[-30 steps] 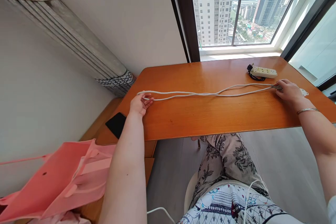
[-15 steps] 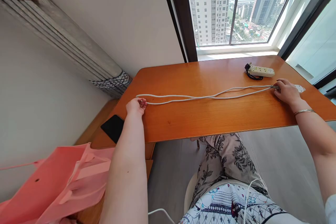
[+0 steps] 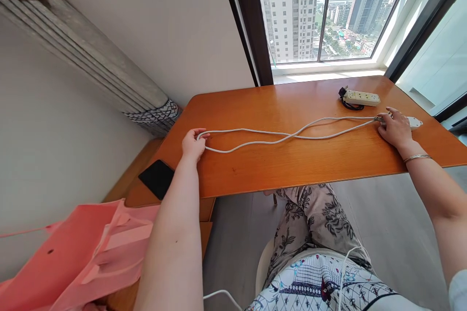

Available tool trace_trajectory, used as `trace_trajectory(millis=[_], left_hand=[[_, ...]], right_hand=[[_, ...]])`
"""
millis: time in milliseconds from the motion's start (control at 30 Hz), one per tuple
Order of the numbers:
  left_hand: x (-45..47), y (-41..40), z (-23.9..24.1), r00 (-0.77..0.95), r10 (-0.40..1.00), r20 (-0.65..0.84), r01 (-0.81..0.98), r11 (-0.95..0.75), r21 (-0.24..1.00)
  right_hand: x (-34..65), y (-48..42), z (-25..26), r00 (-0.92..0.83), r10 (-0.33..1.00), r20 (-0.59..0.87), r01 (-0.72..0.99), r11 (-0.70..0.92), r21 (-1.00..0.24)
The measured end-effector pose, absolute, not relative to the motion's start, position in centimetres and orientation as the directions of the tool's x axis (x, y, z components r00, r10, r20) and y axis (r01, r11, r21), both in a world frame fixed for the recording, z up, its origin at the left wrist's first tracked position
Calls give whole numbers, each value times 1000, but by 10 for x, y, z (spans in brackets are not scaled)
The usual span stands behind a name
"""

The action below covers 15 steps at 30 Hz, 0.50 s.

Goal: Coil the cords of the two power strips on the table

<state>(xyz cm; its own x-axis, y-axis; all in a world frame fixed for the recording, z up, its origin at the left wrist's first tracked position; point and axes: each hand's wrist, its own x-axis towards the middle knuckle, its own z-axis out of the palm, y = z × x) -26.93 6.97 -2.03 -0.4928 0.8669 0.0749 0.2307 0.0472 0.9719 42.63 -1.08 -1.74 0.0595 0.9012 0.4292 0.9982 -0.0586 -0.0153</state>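
A long white cable lies doubled across the wooden desk, its two strands crossing near the middle. At the left end, my left hand pinches the bend of the loop between thumb and fingers. At the far right, my right hand is closed over the cable's other end, index finger slightly raised. A flat white piece sticks out beyond that hand; most of it is hidden, so I cannot tell what it is.
A cream power strip with a coiled black cord lies at the back right of the desk. A black flat device rests to the left, lower down. A pink bag stands at the lower left. Behind the desk is a window.
My left hand has shifted slightly right and up with the loop end. The cable has gone slacker, its near strand bowing toward me. My right hand has stayed almost in place.
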Motion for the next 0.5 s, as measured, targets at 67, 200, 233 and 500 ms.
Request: trace_trajectory(millis=[67, 200, 233, 500], left_hand=[[-278, 69, -27, -399, 891, 215, 565, 54, 823], [-290, 68, -37, -266, 913, 310, 851, 71, 521], [-290, 67, -38, -275, 915, 295, 871, 108, 479], [-254, 68, -20, -157, 904, 398, 935, 6, 355]], right_hand=[[428, -10, -20, 59, 896, 439, 998, -59, -16], [429, -8, -23, 57, 893, 446, 998, -59, -10], [429, -8, -23, 53, 891, 452, 998, -56, -7], [408, -12, -20, -74, 843, 533, 997, 50, 59]])
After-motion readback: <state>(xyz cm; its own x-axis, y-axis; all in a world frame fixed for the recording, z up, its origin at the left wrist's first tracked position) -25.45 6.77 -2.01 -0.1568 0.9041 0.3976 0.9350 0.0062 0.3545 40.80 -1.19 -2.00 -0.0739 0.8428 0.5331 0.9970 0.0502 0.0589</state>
